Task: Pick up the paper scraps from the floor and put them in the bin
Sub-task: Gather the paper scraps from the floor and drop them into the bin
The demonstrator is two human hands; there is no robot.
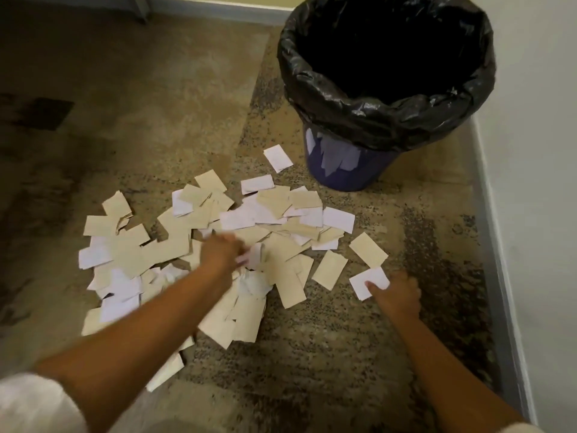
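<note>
Early stage: most scraps [193, 245] on floor, bin [387, 89] looks empty. Left hand [223, 250] blurred, grip unclear; right hand [396, 292] pinches one white scrap [368, 281].

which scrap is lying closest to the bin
The white scrap lying alone just left of the bin, tilted and apart from the main pile. Every other scrap lies nearer the person.
</note>
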